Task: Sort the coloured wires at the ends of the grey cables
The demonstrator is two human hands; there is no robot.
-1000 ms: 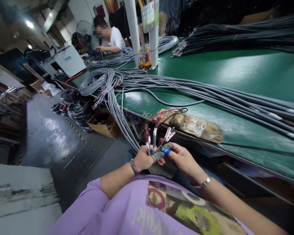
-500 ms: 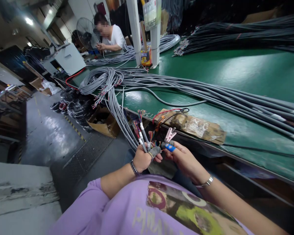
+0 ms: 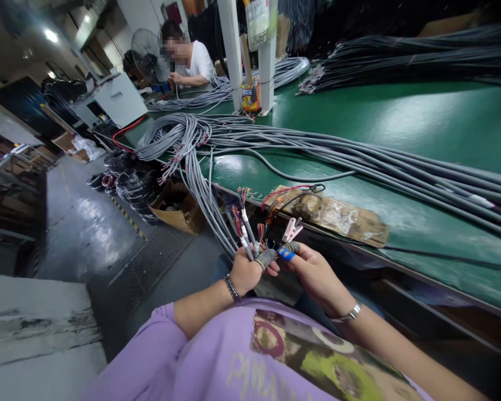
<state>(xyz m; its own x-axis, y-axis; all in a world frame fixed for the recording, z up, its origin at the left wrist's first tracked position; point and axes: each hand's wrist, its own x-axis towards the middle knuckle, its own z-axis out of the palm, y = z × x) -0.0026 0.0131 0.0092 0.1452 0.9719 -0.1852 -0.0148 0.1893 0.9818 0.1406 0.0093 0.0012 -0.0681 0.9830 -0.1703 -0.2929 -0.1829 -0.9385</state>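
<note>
My left hand (image 3: pixel 248 273) is closed around several grey cables (image 3: pixel 248 228), whose stripped ends point up and fan out into thin coloured wires (image 3: pixel 239 218). A grey finger cover (image 3: pixel 266 258) sits on its thumb. Close to its right, my right hand (image 3: pixel 313 266) pinches thumb and forefinger together beside the short wire ends. Blue tape (image 3: pixel 285 254) wraps that thumb and a grey cover is on the forefinger. What lies between these fingertips is too small to make out. A pink clothes peg (image 3: pixel 292 229) shows just above my right hand, by the table edge.
A long bundle of grey cables (image 3: pixel 300 142) lies across the green table (image 3: pixel 401 117) and hangs over its front edge. A taped cardboard piece (image 3: pixel 338 217) lies near that edge. Across the table a person (image 3: pixel 192 64) handles cable. An open box (image 3: pixel 177 209) stands below.
My right thumb and forefinger have shifted slightly, and the orange wire seen between the hands shows less. The left hand keeps its hold on the cables. The view has moved a little.
</note>
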